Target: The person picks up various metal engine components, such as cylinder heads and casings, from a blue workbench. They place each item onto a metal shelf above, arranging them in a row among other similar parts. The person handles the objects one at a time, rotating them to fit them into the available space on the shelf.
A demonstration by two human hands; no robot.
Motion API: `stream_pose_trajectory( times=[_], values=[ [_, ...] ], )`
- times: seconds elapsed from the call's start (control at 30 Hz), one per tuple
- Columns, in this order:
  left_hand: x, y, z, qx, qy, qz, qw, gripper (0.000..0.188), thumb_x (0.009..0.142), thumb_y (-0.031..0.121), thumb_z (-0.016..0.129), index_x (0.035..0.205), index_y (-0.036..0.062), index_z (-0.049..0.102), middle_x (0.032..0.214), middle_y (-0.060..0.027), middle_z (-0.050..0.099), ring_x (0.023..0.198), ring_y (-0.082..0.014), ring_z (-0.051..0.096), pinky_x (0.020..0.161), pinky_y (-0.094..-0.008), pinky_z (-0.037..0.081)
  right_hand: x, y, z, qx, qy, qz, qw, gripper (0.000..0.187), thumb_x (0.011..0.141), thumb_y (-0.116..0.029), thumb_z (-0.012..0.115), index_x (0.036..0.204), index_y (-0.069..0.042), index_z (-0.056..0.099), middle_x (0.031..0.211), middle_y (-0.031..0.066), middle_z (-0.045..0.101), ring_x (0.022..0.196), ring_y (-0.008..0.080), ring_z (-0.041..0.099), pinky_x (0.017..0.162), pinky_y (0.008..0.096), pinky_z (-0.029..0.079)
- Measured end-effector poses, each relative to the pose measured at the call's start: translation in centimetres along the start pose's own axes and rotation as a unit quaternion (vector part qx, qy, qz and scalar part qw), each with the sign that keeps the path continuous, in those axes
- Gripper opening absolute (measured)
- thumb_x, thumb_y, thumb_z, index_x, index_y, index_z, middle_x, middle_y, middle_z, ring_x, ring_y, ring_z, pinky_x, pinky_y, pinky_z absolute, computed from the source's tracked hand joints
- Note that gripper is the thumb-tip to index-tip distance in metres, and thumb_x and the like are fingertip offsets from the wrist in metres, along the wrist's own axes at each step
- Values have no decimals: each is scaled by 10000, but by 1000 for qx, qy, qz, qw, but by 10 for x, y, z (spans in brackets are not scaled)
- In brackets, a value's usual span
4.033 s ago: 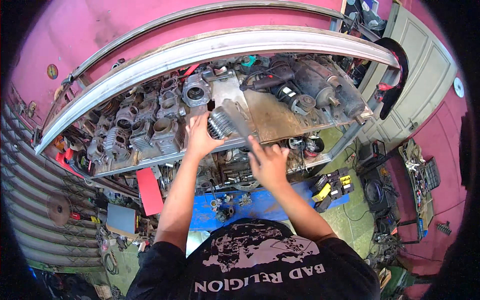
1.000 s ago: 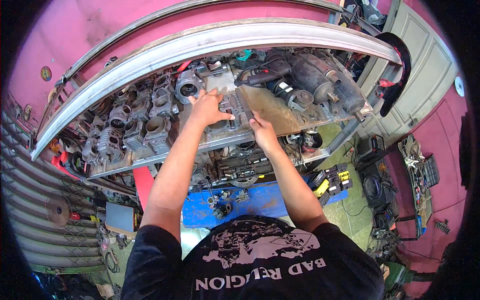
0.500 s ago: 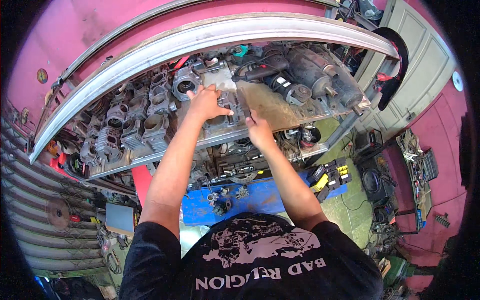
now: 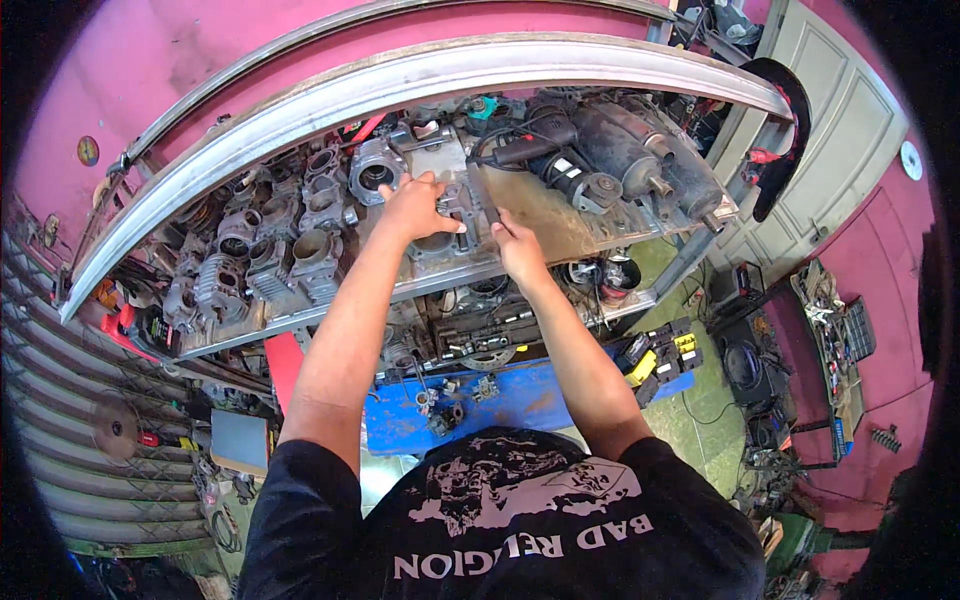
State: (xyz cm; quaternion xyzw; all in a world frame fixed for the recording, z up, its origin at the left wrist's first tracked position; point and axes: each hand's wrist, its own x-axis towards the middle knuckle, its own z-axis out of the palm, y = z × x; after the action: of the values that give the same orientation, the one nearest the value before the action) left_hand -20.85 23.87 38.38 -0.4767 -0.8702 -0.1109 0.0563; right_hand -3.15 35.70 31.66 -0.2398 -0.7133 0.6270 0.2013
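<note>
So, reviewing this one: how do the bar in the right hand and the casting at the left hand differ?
Shape: the bar is long, slim and straight-edged; the casting is broader and uneven, partly hidden.
Colour: the bar looks darker, the casting a lighter grey.
Hold: the right hand grips the bar's near end; the left hand spreads over the casting.
Shared: both look like dull metal.
</note>
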Motion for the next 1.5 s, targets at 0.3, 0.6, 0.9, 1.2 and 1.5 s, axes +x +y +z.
stream_pose_trajectory(
  times=[0.3,0.6,0.9,1.2,1.5],
  values=[
    [-3,7,-15,36,-61,-35,997,880,576,612,901,1301,147,721,1338,-59,645,1331,-345,509,1064,-732,331,-122,33,-8,-74,4,-57,996,469,1084,-205,513,1530,-84,431,804,51,588,678,146,527,667,315,468],
    [-101,17,24,11,126,-100,987,1399,475,440,1004,1641,225,262,1669,-137,247,1423,-428,356,1079,-657,324,-140,63,-53,133,40,-2,990,489,1068,-171,558,1540,-65,483,884,-66,540,724,39,471,654,209,406],
    [-90,-39,29,42,130,81,987,1298,528,330,978,1627,228,293,1614,-4,400,1368,-316,450,1064,-565,357,-148,66,-52,116,18,-10,993,487,1062,-141,576,1533,-51,489,810,-69,500,688,48,459,637,224,412],
    [-70,-48,21,164,117,171,965,1297,516,414,970,1601,154,310,1504,-48,491,1339,-287,464,1072,-553,338,-154,69,-54,109,22,-24,994,471,1063,-147,581,1513,-32,502,861,-71,503,762,42,450,680,206,390],
    [-70,-30,-6,71,82,155,982,1276,443,456,983,1539,131,414,1355,-118,581,1269,-312,500,1050,-540,332,-164,33,-35,-7,56,-111,992,503,1056,-152,578,1540,-74,463,821,-39,543,710,72,450,651,234,397]
  ],
)
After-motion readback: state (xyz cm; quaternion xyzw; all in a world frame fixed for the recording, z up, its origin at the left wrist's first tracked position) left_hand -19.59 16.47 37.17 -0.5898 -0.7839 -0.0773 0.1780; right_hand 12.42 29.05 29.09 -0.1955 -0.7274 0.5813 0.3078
